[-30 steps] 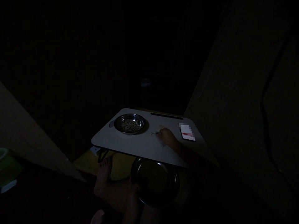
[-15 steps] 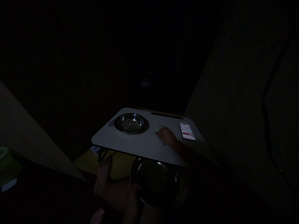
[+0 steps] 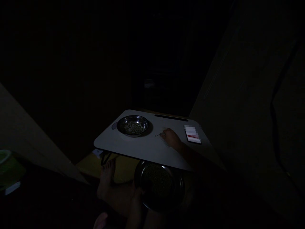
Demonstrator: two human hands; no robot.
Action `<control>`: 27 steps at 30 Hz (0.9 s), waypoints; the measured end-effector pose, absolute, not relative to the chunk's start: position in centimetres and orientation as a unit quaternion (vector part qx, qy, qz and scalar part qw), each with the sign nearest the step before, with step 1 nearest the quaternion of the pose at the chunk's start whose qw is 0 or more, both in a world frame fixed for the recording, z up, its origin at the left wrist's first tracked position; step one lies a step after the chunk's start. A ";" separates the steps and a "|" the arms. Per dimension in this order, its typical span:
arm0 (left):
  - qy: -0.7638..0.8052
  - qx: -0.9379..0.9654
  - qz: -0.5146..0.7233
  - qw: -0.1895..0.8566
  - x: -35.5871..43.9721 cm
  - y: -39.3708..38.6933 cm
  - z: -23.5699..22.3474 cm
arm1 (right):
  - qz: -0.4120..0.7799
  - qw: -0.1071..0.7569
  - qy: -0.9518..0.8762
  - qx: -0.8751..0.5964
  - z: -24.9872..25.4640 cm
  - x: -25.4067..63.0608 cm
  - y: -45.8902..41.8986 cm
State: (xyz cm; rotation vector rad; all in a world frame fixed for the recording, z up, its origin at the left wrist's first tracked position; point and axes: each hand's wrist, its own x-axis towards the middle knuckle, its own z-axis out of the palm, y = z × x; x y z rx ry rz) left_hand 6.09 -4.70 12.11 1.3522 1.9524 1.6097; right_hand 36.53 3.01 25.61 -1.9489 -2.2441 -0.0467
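Your right hand [image 3: 172, 138] rests on the small white table [image 3: 133, 148], fingertips down beside a few dark specks [image 3: 156, 135]; it is too dark to tell how far the fingers are curled or whether they pinch anything. Your left hand [image 3: 136, 203] grips the rim of a steel bowl of green grains [image 3: 159, 184] below the table's near edge. A second bowl [image 3: 132, 126] sits on the table, and a phone [image 3: 192, 134] lies just right of your right hand.

Your right hand [image 3: 171, 137] reaches out toward 1 o'clock, palm down, fingers [image 3: 164, 134] bunched at the tip; forearm trails back into dark. Your left hand [image 3: 136, 198] sits low at 6 o'clock, grip unclear. Bare foot [image 3: 106, 178] extended at 7 o'clock.
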 end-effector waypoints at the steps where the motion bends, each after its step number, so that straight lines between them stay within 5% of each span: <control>1: 0.667 0.465 0.566 0.136 5.9 -4.6 11.7 | -0.016 0.084 -0.754 -0.651 25.7 36.5 3.0; 12: 0.633 0.464 0.599 0.157 5.8 -4.4 11.4 | -0.031 0.060 -0.763 -0.643 25.9 36.6 2.8; 27: 0.615 0.460 0.638 0.059 17.3 -15.2 23.5 | -0.030 0.073 -0.781 -0.620 26.2 36.2 2.2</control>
